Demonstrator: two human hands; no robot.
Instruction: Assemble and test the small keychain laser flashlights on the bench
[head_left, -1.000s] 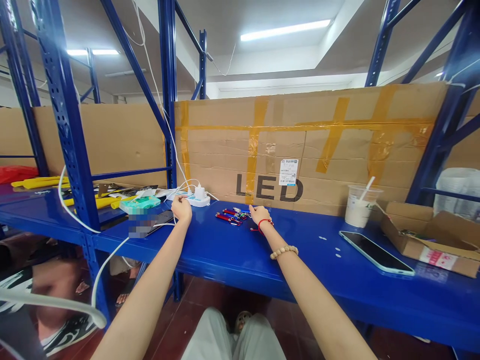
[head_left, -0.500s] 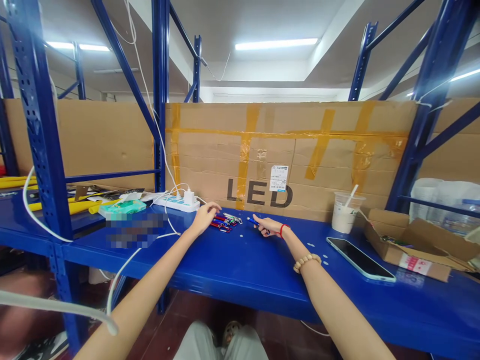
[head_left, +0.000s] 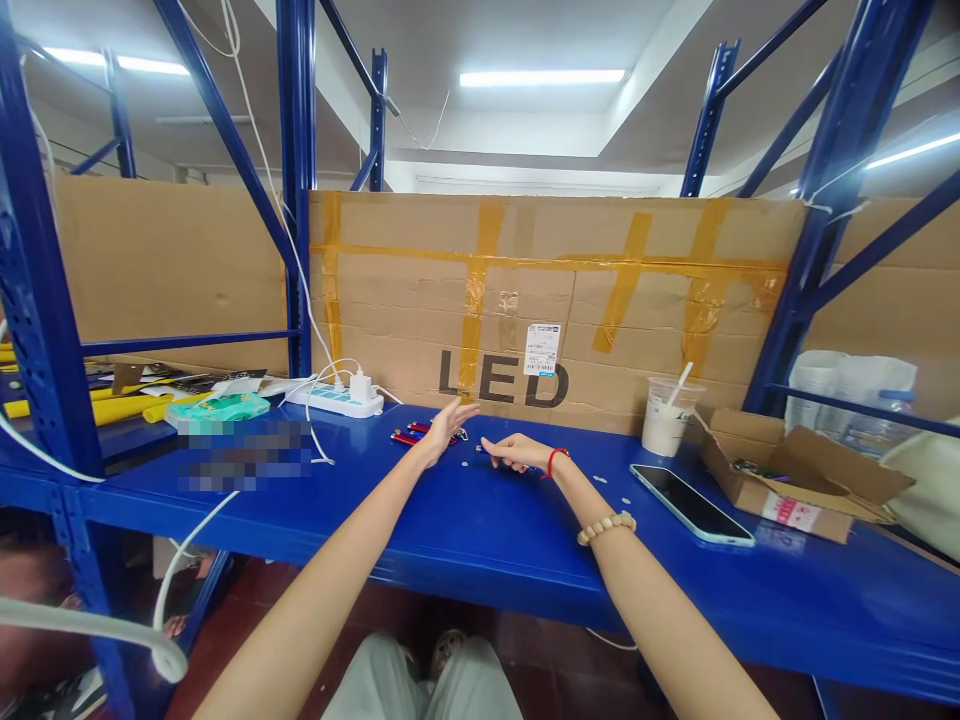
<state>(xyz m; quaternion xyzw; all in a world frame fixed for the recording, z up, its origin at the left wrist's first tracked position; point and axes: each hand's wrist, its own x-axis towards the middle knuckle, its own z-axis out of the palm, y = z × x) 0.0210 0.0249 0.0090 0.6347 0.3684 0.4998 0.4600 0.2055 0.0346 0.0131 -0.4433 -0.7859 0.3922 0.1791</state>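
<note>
A small heap of red and blue pen-like sticks (head_left: 409,436) lies on the blue metal shelf (head_left: 480,520) in front of the taped cardboard box marked LED (head_left: 540,300). My left hand (head_left: 448,425) hovers over the right end of that heap with its fingers stretched out. My right hand (head_left: 511,453) rests on the shelf just to the right, its fingers pinched on a small blue stick whose tip pokes out to the left. A red string and a bead bracelet (head_left: 606,526) are on my right arm.
A white power strip (head_left: 334,400) with a charger and cables sits at the left, next to a teal packet (head_left: 217,408). At the right stand a plastic cup with a straw (head_left: 670,418), a phone lying flat (head_left: 691,504) and an open cardboard box (head_left: 787,475). Blue rack uprights frame the shelf.
My left hand left the power strip, moved right to the stick heap and opened. My right hand picked a blue stick from the heap and drew it to the right.
</note>
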